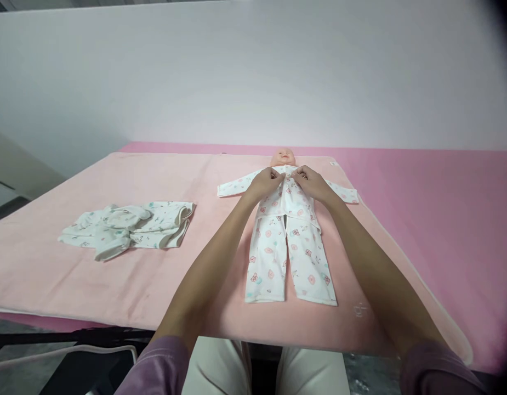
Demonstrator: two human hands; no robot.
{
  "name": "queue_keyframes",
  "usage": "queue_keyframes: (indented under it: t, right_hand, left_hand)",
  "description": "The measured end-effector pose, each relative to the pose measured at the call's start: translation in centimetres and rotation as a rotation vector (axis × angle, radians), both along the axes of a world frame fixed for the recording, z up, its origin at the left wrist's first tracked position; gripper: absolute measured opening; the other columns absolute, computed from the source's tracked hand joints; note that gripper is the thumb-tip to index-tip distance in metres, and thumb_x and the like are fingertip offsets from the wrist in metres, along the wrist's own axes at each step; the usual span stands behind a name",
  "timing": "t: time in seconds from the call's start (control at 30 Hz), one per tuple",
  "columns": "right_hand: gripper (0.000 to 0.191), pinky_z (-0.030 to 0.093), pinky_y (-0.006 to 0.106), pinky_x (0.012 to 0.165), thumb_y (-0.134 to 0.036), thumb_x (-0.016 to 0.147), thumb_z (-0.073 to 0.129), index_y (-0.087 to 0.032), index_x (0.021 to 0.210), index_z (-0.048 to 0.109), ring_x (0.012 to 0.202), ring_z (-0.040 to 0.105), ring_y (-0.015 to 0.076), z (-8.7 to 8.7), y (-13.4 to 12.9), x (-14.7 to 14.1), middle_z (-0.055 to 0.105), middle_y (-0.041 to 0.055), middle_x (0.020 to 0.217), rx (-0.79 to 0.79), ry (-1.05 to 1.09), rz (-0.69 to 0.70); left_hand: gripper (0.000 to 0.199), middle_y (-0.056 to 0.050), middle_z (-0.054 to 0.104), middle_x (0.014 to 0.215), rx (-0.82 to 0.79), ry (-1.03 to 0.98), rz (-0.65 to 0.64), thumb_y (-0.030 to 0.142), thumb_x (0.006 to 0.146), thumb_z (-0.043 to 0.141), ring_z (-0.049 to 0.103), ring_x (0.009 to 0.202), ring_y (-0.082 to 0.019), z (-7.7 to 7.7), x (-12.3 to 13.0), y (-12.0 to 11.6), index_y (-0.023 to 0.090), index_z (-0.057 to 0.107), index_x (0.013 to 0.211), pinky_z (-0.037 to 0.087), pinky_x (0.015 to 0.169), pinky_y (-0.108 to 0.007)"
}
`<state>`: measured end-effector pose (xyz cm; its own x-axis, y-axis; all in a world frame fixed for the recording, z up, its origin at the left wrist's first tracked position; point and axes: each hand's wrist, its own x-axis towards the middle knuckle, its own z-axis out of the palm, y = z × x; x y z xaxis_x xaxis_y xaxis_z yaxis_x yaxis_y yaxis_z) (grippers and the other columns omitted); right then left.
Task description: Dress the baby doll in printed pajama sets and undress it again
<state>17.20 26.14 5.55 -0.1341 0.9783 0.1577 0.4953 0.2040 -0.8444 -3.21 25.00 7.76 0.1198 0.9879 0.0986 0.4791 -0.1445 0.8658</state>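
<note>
A baby doll (283, 157) lies on its back on a pink mat, its head toward the wall. It wears a white printed top (271, 205) with long sleeves spread out to both sides, and white printed trousers (267, 258) with the legs pointing toward me. My left hand (269, 180) pinches the left side of the top's front edge near the neck. Opposite it, my right hand (308, 180) pinches the right side of the same front. A narrow gap separates the hands over the doll's chest.
A loosely folded set of white printed baby clothes (154, 224) lies on the pink mat (220, 258) at the left. A pale wall (278, 77) rises behind the pink table (450, 219). A dark chair-like object (89, 370) is at the lower left.
</note>
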Motion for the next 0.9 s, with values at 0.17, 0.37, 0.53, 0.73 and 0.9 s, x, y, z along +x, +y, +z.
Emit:
queue_keyframes:
  t: [0.17,0.37,0.53,0.73,0.9]
  right_hand:
    - [0.028,0.043,0.031,0.066,-0.052,0.098,0.067,-0.024,0.095,0.065,0.077,0.059,0.0186,-0.1,2.6,-0.6,0.068,0.003,0.088,-0.058,-0.089,-0.005]
    - [0.034,0.04,0.029,0.066,-0.056,0.095,0.071,-0.023,0.088,0.065,0.075,0.055,0.0171,-0.7,3.7,0.0,0.063,0.001,0.082,-0.111,-0.023,0.123]
    - [0.029,0.042,0.029,0.068,-0.051,0.096,0.07,-0.024,0.091,0.061,0.076,0.054,0.0166,-0.8,3.7,0.2,0.063,0.0002,0.085,-0.098,0.045,0.147]
    - [0.019,0.042,0.032,0.066,-0.042,0.1,0.063,-0.027,0.092,0.054,0.075,0.056,0.0215,0.1,2.3,-1.5,0.061,0.0016,0.082,-0.031,-0.089,-0.039]
    - [0.014,0.045,0.042,0.081,-0.027,0.105,0.046,-0.024,0.108,0.06,0.096,0.061,0.0341,0.8,-0.6,-4.6,0.068,0.0166,0.102,0.246,-0.448,-0.166]
  left_hand:
    - [0.02,-0.005,0.07,0.085,0.018,-0.007,0.014,0.034,0.097,0.065,0.061,0.08,-0.019,-0.8,0.9,1.9,0.021,0.059,0.083,0.042,0.072,-0.031]
    - [0.038,0.003,0.042,0.062,-0.031,-0.075,-0.064,0.033,0.091,0.068,0.038,0.06,-0.012,-1.6,0.4,3.2,0.021,0.046,0.064,0.03,0.059,-0.029]
    - [0.039,0.003,0.035,0.063,-0.053,-0.127,-0.079,0.033,0.093,0.066,0.033,0.059,-0.011,-1.6,0.1,3.6,0.021,0.044,0.062,0.026,0.058,-0.028]
    - [0.027,0.002,0.048,0.068,0.011,-0.133,-0.079,0.034,0.091,0.067,0.042,0.063,-0.012,-1.7,0.3,3.4,0.02,0.054,0.072,0.033,0.063,-0.029]
    - [0.025,0.0,0.056,0.071,0.006,-0.135,-0.09,0.034,0.09,0.068,0.048,0.066,-0.013,-1.7,0.2,3.5,0.02,0.058,0.073,0.038,0.065,-0.029]
